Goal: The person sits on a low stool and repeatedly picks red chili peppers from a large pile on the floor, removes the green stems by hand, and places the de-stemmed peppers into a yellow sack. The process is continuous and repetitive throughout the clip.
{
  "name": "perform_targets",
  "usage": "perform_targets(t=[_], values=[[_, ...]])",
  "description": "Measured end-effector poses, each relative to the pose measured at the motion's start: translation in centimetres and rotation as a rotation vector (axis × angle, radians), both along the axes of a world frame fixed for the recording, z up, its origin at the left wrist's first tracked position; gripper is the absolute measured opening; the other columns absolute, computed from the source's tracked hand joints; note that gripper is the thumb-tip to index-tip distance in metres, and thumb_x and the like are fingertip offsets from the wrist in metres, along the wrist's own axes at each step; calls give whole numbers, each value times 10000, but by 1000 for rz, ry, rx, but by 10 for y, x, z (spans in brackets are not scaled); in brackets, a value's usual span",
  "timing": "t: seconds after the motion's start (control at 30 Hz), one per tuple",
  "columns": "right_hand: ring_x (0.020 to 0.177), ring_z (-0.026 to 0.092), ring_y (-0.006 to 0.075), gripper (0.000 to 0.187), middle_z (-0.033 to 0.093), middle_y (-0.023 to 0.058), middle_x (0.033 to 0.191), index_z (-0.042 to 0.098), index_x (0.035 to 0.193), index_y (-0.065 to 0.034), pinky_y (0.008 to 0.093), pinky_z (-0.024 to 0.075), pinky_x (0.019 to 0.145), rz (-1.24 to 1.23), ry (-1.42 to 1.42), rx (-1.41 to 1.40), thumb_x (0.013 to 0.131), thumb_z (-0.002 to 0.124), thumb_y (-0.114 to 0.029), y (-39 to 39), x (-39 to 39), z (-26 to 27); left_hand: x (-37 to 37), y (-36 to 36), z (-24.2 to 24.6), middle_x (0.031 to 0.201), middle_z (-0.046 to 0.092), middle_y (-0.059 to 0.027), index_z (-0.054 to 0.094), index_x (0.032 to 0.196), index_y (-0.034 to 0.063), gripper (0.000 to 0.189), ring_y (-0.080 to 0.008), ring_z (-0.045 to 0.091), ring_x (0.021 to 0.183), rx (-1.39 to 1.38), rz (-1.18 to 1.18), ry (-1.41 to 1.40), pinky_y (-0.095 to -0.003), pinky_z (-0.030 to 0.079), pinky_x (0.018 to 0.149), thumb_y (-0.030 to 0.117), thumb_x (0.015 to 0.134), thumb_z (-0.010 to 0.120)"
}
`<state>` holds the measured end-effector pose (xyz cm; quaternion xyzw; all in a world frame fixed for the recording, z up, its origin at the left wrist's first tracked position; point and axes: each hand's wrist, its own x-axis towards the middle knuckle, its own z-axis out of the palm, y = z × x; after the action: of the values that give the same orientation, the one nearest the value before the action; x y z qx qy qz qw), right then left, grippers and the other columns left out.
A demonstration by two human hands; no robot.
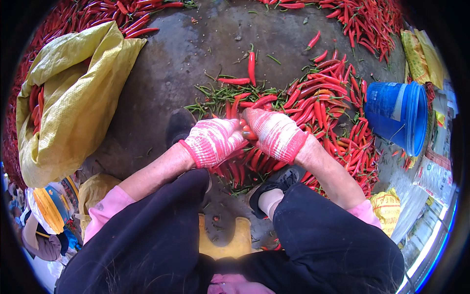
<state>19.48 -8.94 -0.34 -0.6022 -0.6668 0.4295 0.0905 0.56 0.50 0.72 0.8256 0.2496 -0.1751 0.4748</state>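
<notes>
My left hand point(212, 141), in a red-and-white knit glove, is closed around a few red chili peppers point(248, 133). Against the same peppers presses my right hand point(277, 134), gloved alike, its fingers curled in and mostly hidden. Some blurred red peppers hang below the left hand. Under and right of both hands spreads a pile of red chili peppers point(323, 99) with stems on. A heap of loose green stems point(216, 96) lies just beyond the hands, with a single red pepper point(251, 68) pointing away from it.
At left stands a yellow woven sack point(106, 88) with peppers inside. A blue bucket point(389, 106) lies on its side at right. Larger pepper heaps point(367, 22) line the far floor. Between my legs is a yellow plastic stool point(224, 250). Another person point(40, 239) is at lower left.
</notes>
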Motion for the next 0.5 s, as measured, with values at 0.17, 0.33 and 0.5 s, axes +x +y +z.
perform_targets(t=[0.17, 0.33, 0.5], values=[[891, 712, 409, 218, 704, 218, 938, 574, 1080, -6, 490, 560, 730, -50, -116, -2, 884, 649, -65, -8, -9, 8, -6, -5, -14, 1014, 719, -251, 679, 1159, 12, 378, -425, 690, 985, -127, 138, -211, -478, 556, 839, 340, 993, 591], [887, 702, 413, 282, 683, 220, 934, 567, 1094, -9, 487, 558, 735, -227, 45, 87, 864, 705, -97, -15, -14, 17, -9, -3, -16, 907, 751, -72, 692, 1221, -47, 402, -129, 703, 887, -513, 415, -275, -309, 547, 751, 231, 990, 516], [984, 644, 159, 443, 658, 58, 1048, 582, 1187, -65, 351, 539, 914, -492, 570, -164, 814, 817, -100, -26, -9, 16, -15, -10, -14, 690, 574, -8, 639, 833, 26, 416, -84, 497, 616, -852, 521, -258, -257, 413, 594, 418, 963, 590]])
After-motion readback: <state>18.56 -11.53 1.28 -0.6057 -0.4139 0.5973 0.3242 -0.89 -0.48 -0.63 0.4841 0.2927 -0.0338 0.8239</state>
